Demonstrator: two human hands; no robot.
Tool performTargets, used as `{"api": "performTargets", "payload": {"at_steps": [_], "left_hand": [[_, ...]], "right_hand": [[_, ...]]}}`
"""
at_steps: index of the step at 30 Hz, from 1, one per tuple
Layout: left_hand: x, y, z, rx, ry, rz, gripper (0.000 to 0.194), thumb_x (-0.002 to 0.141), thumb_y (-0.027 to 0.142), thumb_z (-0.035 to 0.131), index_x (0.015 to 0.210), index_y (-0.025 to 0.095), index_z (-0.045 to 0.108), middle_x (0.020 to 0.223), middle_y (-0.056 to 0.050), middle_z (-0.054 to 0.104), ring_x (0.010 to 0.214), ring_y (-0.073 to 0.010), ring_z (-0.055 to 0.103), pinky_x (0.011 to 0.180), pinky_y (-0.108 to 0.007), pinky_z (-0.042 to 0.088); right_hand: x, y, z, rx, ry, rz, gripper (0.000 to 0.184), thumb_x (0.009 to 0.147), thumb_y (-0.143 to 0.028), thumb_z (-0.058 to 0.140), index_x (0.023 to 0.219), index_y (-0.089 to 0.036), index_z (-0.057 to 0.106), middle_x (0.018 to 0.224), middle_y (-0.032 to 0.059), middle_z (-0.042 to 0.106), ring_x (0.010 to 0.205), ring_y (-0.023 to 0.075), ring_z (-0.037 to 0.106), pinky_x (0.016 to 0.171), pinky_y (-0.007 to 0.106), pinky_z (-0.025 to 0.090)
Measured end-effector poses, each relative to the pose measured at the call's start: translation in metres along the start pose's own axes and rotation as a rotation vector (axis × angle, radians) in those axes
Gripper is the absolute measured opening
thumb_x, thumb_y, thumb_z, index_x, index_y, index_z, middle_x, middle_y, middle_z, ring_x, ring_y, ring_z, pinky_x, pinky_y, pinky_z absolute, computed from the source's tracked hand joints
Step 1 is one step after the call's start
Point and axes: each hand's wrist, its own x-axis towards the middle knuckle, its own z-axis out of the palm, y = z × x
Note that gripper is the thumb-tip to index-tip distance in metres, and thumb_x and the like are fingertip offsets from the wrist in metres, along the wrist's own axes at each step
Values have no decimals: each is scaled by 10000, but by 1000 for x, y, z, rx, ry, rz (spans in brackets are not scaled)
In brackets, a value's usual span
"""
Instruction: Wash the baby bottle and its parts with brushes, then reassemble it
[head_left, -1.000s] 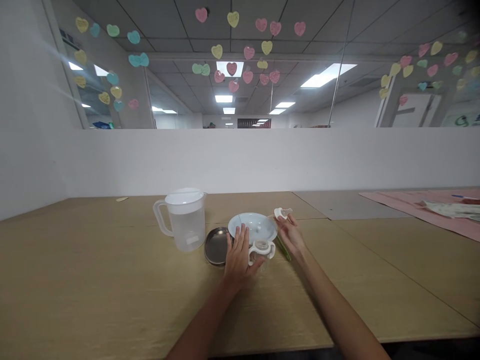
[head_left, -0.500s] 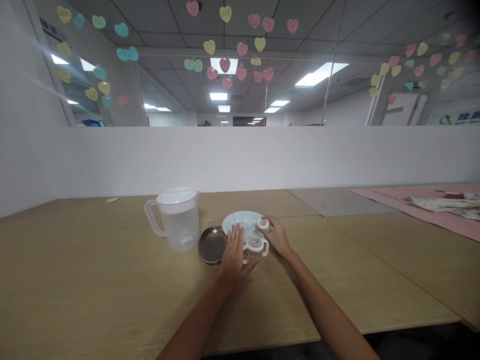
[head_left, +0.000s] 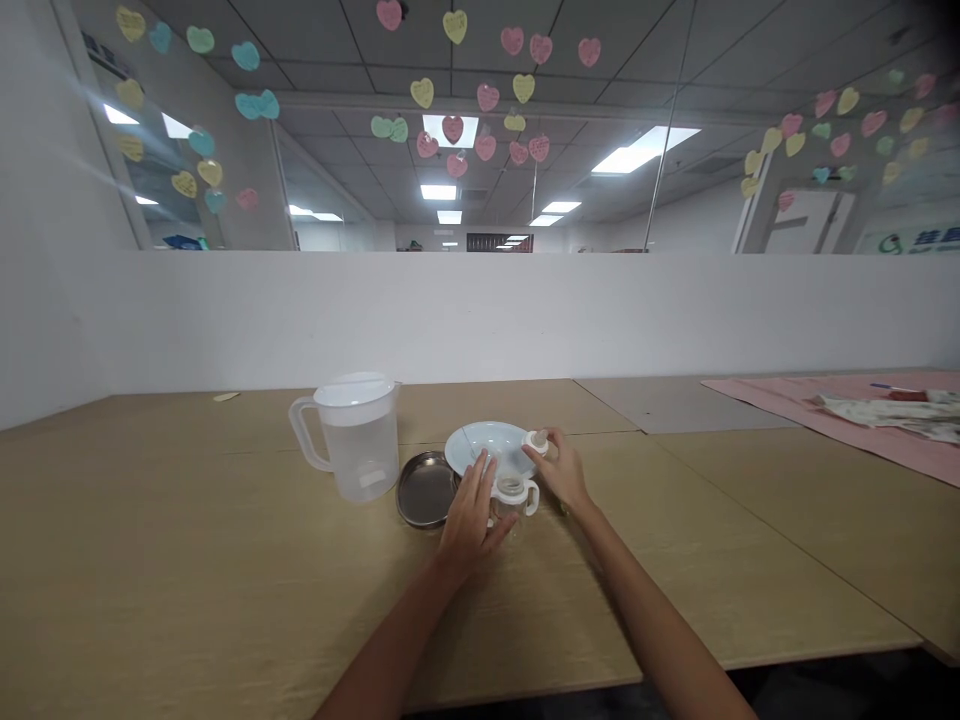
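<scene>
My left hand (head_left: 471,518) is wrapped round the left side of a clear baby bottle (head_left: 511,502), which stands open-mouthed on the table with a white collar and a looped handle on its right. Between the fingertips of my right hand (head_left: 562,474) is a white bottle top with a clear teat (head_left: 534,443), tilted and held over the right rim of a pale bowl (head_left: 459,447). The bowl sits just behind the bottle. Close to my left fingers lies a round steel dish (head_left: 424,492).
A translucent plastic jug (head_left: 364,455) with liquid in it stands left of the steel dish, its handle facing left. A pink cloth (head_left: 885,435) with white fabric and a pen covers the far right. Behind the wooden table (head_left: 225,560) rises a white wall (head_left: 480,320).
My right hand has shifted slightly to the right with the bottle top and tilted it, so the teat now shows. My left hand stays at the bottle, its fingers slightly lower.
</scene>
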Motion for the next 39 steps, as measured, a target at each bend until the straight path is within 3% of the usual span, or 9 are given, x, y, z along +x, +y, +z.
{"api": "performTargets", "payload": {"at_steps": [9, 21, 26, 32, 36, 39], "left_hand": [[-1, -1, 3, -13, -6, 17, 650, 896, 405, 400, 1439, 155, 145, 1455, -180, 292, 1353, -275, 265, 1072, -472, 286], [-2, -4, 4, -9, -39, 16, 637, 896, 406, 400, 1429, 140, 174, 1440, -175, 322, 1345, -267, 281, 1076, -461, 291], [-2, -3, 4, -14, -42, 0, 625, 896, 403, 402, 1422, 140, 192, 1439, -171, 324, 1338, -261, 293, 1074, -447, 299], [-2, -3, 4, -5, -43, -2, 617, 892, 405, 417, 1408, 121, 234, 1414, -177, 361, 1326, -261, 313, 1070, -435, 306], [-2, -4, 6, 9, -33, 7, 612, 892, 408, 418, 1404, 124, 242, 1409, -176, 369, 1321, -258, 323, 1059, -436, 322], [0, -8, 2, 38, -27, 43, 628, 886, 424, 422, 1410, 129, 239, 1403, -172, 383, 1316, -253, 336, 1052, -423, 333]], "right_hand": [[-2, 10, 6, 26, 82, 36, 346, 672, -456, 627, 888, -196, 549, 975, 89, 666, 846, 224, 602, 782, 373, 458], [-2, 15, 6, -101, 47, 68, 298, 703, -437, 598, 891, -217, 526, 966, 69, 671, 766, 209, 614, 721, 337, 464], [-4, 10, 2, -170, 21, -44, 285, 780, -374, 507, 1000, -194, 536, 966, 82, 646, 853, 230, 592, 786, 359, 453], [-5, 6, 3, -265, -98, -310, 378, 825, -206, 405, 1166, -225, 567, 1212, 98, 514, 1148, 241, 451, 969, 398, 376], [-7, 5, 3, -314, -175, -358, 461, 821, -127, 361, 1229, -242, 545, 1233, 97, 490, 1166, 233, 434, 996, 418, 354], [-6, 8, 3, -273, -185, -329, 495, 818, -167, 399, 1307, -231, 449, 1232, 96, 510, 1139, 226, 469, 976, 407, 378]]}}
